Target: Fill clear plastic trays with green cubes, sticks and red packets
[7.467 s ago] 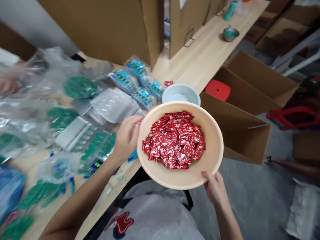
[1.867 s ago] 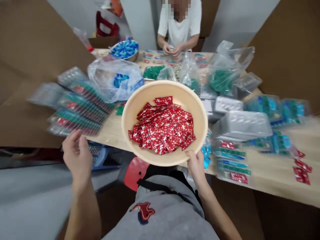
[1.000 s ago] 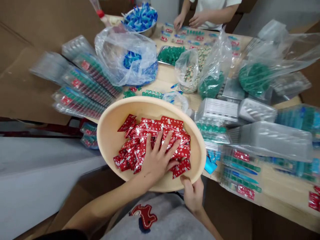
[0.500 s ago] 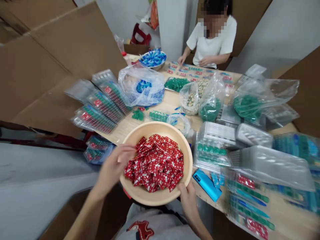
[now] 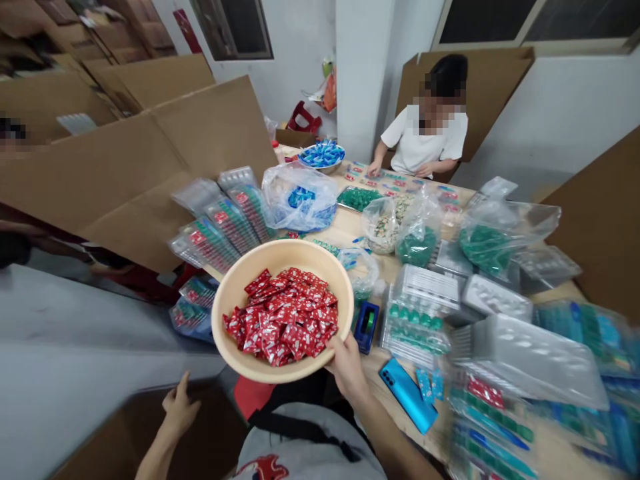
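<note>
Our right hand point(image 5: 347, 365) pinches the rim of a cream basin point(image 5: 235, 283) by the near edge of the table point(image 5: 373, 365), thumb over the lip. Red packets point(image 5: 283, 317) lie heaped inside. Our left hand point(image 5: 181, 408) hangs apart from the basin, below and to the left, fingers spread. Near our right hand, a tape dispenser point(image 5: 367, 328) and a blue phone point(image 5: 409, 396) rest on the tabletop, clear trays point(image 5: 427, 288) beyond them. Across from us is a person in white point(image 5: 431, 148).
</note>
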### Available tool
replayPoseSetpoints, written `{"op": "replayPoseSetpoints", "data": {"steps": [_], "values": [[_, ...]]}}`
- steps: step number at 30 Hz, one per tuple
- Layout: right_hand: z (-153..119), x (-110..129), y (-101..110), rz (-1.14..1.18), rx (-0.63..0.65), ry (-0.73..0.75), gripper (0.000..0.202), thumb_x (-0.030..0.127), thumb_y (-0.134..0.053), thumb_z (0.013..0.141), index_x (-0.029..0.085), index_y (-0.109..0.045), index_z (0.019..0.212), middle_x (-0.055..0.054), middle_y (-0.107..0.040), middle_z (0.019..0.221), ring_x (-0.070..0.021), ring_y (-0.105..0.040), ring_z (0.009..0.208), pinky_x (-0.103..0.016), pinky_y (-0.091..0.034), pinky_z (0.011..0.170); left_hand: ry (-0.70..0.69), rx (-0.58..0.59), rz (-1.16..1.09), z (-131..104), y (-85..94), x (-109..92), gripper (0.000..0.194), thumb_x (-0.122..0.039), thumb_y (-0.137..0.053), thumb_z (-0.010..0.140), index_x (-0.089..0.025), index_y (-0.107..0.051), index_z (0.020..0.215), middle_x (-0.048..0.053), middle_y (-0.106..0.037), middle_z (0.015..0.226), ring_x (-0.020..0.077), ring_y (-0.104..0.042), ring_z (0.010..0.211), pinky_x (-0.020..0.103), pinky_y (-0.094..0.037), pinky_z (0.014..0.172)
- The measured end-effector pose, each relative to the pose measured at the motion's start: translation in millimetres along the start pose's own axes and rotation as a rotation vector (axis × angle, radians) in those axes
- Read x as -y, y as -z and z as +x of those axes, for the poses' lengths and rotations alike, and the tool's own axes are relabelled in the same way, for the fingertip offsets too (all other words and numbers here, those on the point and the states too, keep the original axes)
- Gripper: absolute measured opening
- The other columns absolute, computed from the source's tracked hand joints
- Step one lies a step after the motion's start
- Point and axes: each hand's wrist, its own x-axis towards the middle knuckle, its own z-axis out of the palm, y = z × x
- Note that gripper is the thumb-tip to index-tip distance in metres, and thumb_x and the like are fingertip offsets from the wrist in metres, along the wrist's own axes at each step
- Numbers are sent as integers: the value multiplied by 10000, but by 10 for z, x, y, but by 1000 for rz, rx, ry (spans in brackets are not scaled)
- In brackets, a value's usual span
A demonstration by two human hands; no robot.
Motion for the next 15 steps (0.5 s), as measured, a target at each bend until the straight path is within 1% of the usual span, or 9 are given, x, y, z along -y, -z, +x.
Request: {"op": "replayPoseSetpoints", "data": {"steps": [2,4,5,7,9,11,13,15], "values": [[112,94,-96,25,39,-57,158,223,-559,636,179,-534,786,45,-534,585,-128,-504,511,-231,-412,478,-26,42,-8,108,-84,17,75,-191,-544,672,-207,-548,598,-12,-522,491,236,-626,639,409,-501,785],[254,214,-190,34,65,-97,96,199,-583,730,165,-531,802,47,-536,603,-109,-515,508,-221,-428,480,-79,91,-27,279,-113,-19,142,-233,-583,765,-178,-561,635,4,-609,627,191,-634,705,368,-497,791],[342,285,-236,31,70,-106,78,205,-589,790,153,-539,820,43,-543,628,-97,-521,518,-216,-440,491,-105,105,-35,370,-120,-45,192,-272,-591,802,-167,-564,643,8,-626,673,174,-629,725,357,-491,798],[567,454,-328,11,65,-105,125,252,-576,886,129,-565,873,26,-568,704,-81,-540,560,-214,-472,525,-142,115,-42,525,-146,-92,299,-362,-590,843,-156,-562,627,1,-616,673,161,-612,724,350,-482,798],[869,665,-425,-29,40,-85,185,300,-559,921,118,-587,943,1,-598,797,-87,-572,627,-228,-505,570,-156,110,-54,620,-204,-109,379,-444,-576,848,-154,-551,604,-6,-595,644,158,-599,699,345,-483,774],[1245,916,-528,-83,-5,-48,217,314,-556,927,120,-591,1017,-27,-620,895,-108,-604,707,-256,-533,620,-152,89,-77,653,-286,-89,409,-505,-567,823,-160,-544,606,6,-601,654,166,-605,707,349,-492,765],[1672,1193,-626,-146,-66,5,239,313,-557,926,124,-584,1071,-45,-624,966,-128,-621,772,-282,-549,662,-139,63,-105,645,-361,-34,414,-560,-558,767,-179,-547,606,42,-628,697,203,-625,786,374,-501,804],[2115,1469,-706,-215,-141,77,256,311,-560,925,129,-576,1105,-56,-622,1011,-141,-627,814,-303,-556,692,-117,60,-130,626,-406,40,415,-606,-534,689,-206,-560,582,77,-656,722,262,-635,886,403,-498,863]]}}
